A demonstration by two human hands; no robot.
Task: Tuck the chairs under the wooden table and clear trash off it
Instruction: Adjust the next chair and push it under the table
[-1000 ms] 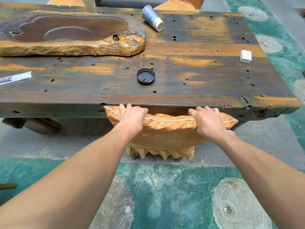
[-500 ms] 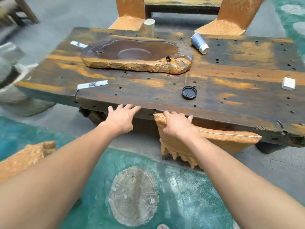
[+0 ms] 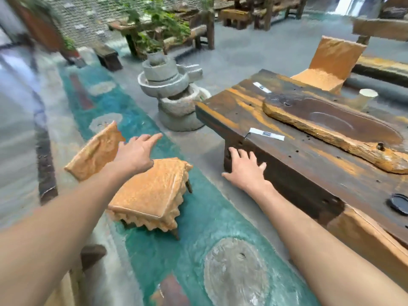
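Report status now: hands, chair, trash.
Both hands open: left hand reaching toward orange carved wooden chair, untucked. Right hand at table edge. Black round lid remains.

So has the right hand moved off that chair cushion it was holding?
Yes. The right hand has left the cushion and now rests further left along the wooden table edge, near its corner.

We see the dark wooden table (image 3: 293, 160), pocked with small holes and streaked orange, bearing a carved wooden tea tray (image 3: 335, 131), two white paper wrappers (image 3: 266, 134) (image 3: 261, 87), a black plastic lid (image 3: 399, 204) at the right edge, and a pale upright cup (image 3: 365, 97) beyond the tray. On the teal and grey floor (image 3: 167, 250) beside it we find an orange-covered chair (image 3: 150, 193) standing free and a stone mill (image 3: 174, 93) past the table's end.
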